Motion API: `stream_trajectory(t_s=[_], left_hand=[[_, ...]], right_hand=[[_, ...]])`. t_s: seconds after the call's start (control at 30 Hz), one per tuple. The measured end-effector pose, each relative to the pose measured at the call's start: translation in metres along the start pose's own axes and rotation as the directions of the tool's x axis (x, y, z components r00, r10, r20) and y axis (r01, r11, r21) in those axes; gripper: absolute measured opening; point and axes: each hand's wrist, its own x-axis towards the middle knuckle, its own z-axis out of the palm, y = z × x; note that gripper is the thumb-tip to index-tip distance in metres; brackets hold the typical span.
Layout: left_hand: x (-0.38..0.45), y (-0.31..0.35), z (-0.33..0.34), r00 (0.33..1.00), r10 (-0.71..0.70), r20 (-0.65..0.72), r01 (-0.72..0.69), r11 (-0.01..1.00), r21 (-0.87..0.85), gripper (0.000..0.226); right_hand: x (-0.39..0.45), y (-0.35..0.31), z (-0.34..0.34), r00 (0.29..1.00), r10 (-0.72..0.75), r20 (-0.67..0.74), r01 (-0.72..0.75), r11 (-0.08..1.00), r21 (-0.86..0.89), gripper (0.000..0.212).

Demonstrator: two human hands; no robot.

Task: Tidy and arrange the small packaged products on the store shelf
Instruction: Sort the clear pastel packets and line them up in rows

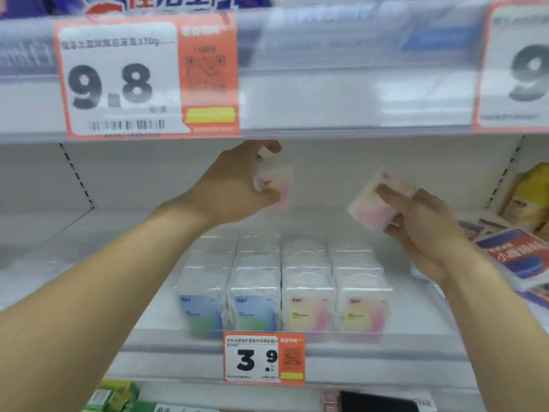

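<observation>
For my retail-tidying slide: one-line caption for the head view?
Left hand and right hand each hold a pink pack above four shelved rows.

i see clear glossy plastic packs (282, 295) with pastel printed inserts, on a smooth matt white shelf (416, 310). price tag (263, 358) looks like paper behind a shiny clear plastic strip (371, 355). boxes at right (517, 254) look like glossy printed card.

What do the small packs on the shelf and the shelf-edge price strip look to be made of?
Small packs: apparently clear, glossy plastic cases holding a printed card, since highlights show on the tops and the coloured label shows through.

Shelf-edge price strip: probably clear, shiny plastic; the price tag sits behind it, seemingly printed paper.

Shelf: looks like white painted metal, though blur leaves that open.
</observation>
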Motion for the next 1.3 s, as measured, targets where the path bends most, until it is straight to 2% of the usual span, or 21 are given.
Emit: stream_trajectory(t_s=[0.07, 0.17, 0.33, 0.43, 0.57, 0.63, 0.77, 0.87, 1.07, 1.3], left_hand=[[0.015, 0.009, 0.008, 0.996, 0.009, 0.092, -0.013, 0.999, 0.041, 0.057], [0.034, 0.015, 0.021, 0.972, -0.045, 0.23, 0.027, 0.996, 0.083, 0.052], [0.05, 0.028, 0.039, 0.926, -0.157, 0.343, 0.131, 0.987, 0.097, 0.046], [0.054, 0.033, 0.047, 0.841, -0.208, 0.499, 0.14, 0.975, 0.171, 0.043], [0.057, 0.027, 0.058, 0.716, -0.299, 0.63, 0.17, 0.951, 0.258, 0.04], [0.058, 0.025, 0.061, 0.685, -0.326, 0.651, 0.199, 0.944, 0.263, 0.039], [0.061, 0.025, 0.058, 0.666, -0.327, 0.67, 0.247, 0.945, 0.215, 0.034], [0.059, 0.025, 0.053, 0.676, -0.315, 0.666, 0.204, 0.949, 0.242, 0.015], [0.053, 0.028, 0.05, 0.677, -0.289, 0.677, 0.165, 0.956, 0.243, 0.019], [0.044, 0.027, 0.05, 0.67, -0.293, 0.682, 0.18, 0.956, 0.233, 0.021]], right_hand=[[0.005, 0.002, -0.003, 1.0, -0.02, -0.007, 0.019, 0.997, -0.073, 0.015], [0.009, 0.01, -0.008, 0.999, -0.044, -0.025, 0.039, 0.981, -0.189, 0.029], [0.013, 0.028, -0.024, 0.998, 0.01, 0.054, 0.007, 0.954, -0.3, 0.033], [0.012, 0.035, -0.032, 0.981, 0.114, 0.159, -0.036, 0.905, -0.425, 0.031], [0.01, 0.035, -0.029, 0.967, 0.153, 0.202, -0.049, 0.895, -0.444, 0.029], [0.008, 0.031, -0.026, 0.963, 0.16, 0.218, -0.036, 0.875, -0.482, 0.026], [0.009, 0.03, -0.02, 0.958, 0.16, 0.24, -0.019, 0.866, -0.5, 0.032], [0.009, 0.031, -0.014, 0.949, 0.175, 0.264, -0.025, 0.872, -0.489, 0.032], [0.007, 0.032, -0.008, 0.909, 0.274, 0.315, -0.129, 0.902, -0.413, 0.027], [0.001, 0.031, -0.009, 0.891, 0.285, 0.354, -0.158, 0.925, -0.346, 0.023]])
